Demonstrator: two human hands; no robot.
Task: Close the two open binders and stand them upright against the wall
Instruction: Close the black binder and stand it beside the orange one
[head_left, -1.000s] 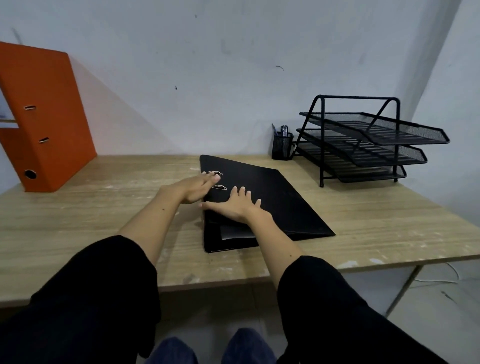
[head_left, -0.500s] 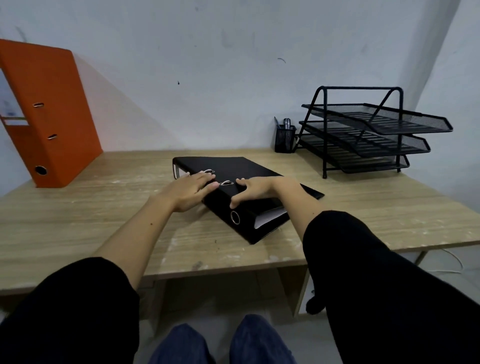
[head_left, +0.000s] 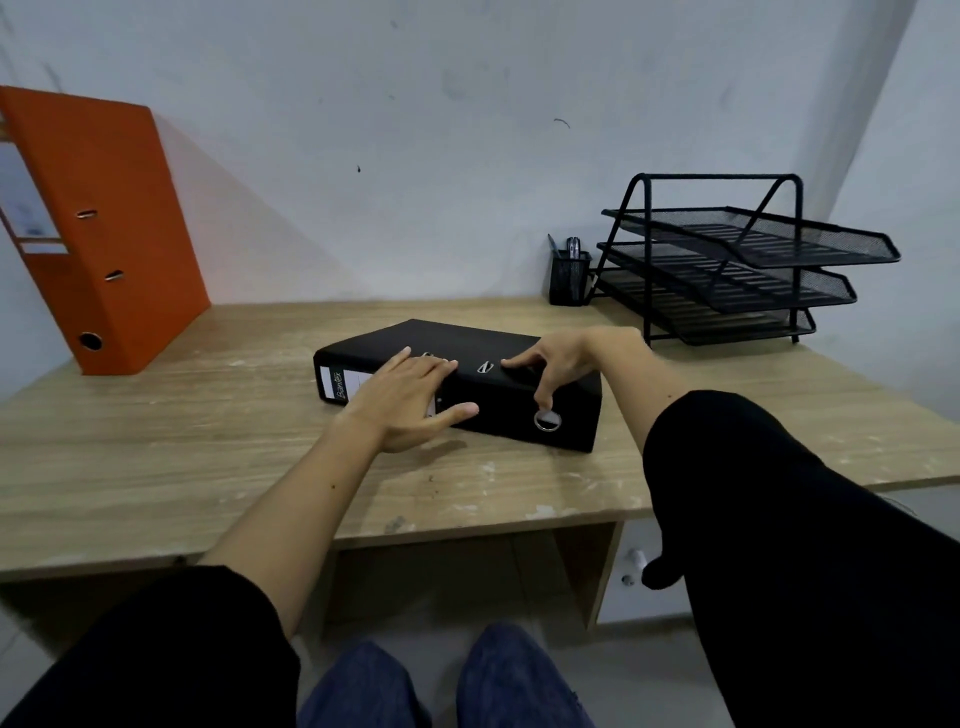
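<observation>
Black binder (head_left: 467, 379) now shut & swung spine-forward, flat mid-table (head_left: 156, 447), both grips spread: left hand (head_left: 410, 400) cupping spine edge, right hand (head_left: 556, 364) on top w/ thumb at ring hole; orange binder (head_left: 104, 234) already upright at wall, so prob. tip-up next.

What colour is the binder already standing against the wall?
Orange, seen in the head view: the upright binder at the table's far left.
</observation>
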